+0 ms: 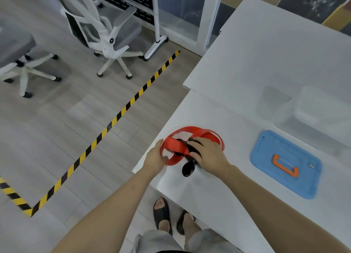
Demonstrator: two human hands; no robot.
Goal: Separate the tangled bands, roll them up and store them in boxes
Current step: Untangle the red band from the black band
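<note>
Red band point(191, 131) sat looped near the left edge of the white table point(209, 186), tangled up with a black band point(188, 168) whose free loop poked out toward the person, just below the knot. The left grip point(154, 158) had hold of the red band's left side, thumb on top. The right grip point(208, 154) was clenched over the spot where black crossed red, fingers curled round the black band, so most of the tangle was hidden under it.

Over to the right a blue lid point(284, 163) with an orange handle point(284, 166) lay flat on the table. Beyond it was a clear box point(313, 116), pretty blurry and well apart from the bands. Off the table, yellow-black tape point(121, 112) ran diagonally across the grey floor, with two office chairs point(106, 30) further back. The person's feet in dark sandals point(162, 214) showed by the table edge.
</note>
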